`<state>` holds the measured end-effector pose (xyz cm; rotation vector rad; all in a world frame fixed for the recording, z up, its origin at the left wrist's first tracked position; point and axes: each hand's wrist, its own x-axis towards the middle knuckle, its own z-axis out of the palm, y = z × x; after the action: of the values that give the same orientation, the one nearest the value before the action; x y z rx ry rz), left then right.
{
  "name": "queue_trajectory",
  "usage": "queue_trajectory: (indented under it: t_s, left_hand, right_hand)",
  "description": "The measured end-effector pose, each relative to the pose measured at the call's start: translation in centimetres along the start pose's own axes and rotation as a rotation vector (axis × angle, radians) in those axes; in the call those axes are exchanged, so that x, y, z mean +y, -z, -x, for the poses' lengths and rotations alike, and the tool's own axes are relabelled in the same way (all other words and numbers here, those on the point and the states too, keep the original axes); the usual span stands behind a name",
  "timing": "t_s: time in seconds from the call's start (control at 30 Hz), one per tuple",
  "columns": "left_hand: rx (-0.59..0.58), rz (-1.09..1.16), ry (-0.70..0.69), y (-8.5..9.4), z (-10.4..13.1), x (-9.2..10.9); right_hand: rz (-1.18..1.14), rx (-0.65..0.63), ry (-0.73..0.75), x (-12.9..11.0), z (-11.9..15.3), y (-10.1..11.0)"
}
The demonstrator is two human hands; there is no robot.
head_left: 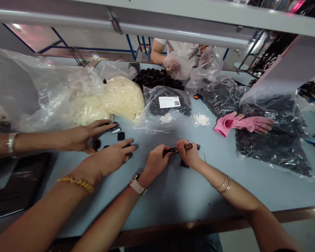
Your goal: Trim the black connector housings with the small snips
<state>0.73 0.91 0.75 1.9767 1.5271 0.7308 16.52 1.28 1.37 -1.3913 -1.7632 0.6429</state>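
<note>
My left hand, with a watch on the wrist, is closed in a pinch on a small black part above the table. Close beside it, my right hand has its fingers closed around a slim dark tool, whose tip meets the black part; its exact kind is too blurred to tell. Under the right hand lies another black piece, partly covered by the fingers. A small pile of white bits sits on the table beyond my right hand.
A co-worker's hands reach in from the left over black pieces. Behind stand bags of cream-coloured parts and a labelled bag of black parts. Pink gloves lie on bagged black parts at right. Another person is opposite.
</note>
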Motion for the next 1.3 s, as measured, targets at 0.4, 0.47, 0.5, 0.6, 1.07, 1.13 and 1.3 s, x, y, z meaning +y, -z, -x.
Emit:
queue_trajectory:
  t_s: [0.4, 0.47, 0.5, 0.6, 1.07, 1.13, 1.3]
  left_hand:
    - [-0.012, 0.049, 0.038, 0.20, -0.03, 0.35]
    - [-0.005, 0.053, 0.035, 0.19, -0.03, 0.33]
    - [-0.003, 0.053, 0.034, 0.18, -0.02, 0.30]
    - [-0.011, 0.049, 0.031, 0.18, 0.01, 0.23]
    - [-0.003, 0.049, 0.006, 0.17, 0.04, 0.35]
    - [-0.003, 0.052, -0.001, 0.13, 0.03, 0.28]
    - [-0.008, 0.037, -0.001, 0.13, -0.03, 0.29]
  right_hand:
    - [-0.220, 0.135, -0.128, 0.61, 0.34, -0.82]
    - [-0.266, 0.162, -0.163, 0.80, 0.32, -0.90]
    - [-0.273, 0.164, -0.168, 0.82, 0.30, -0.89]
    - [-0.264, 0.152, -0.155, 0.66, 0.25, -0.70]
    - [-0.114, 0.056, -0.128, -0.12, -0.22, -0.32]
    - [-0.116, 0.065, -0.136, -0.03, -0.16, -0.42]
    - [-0.249, 0.144, -0.152, 0.19, 0.04, -0.49]
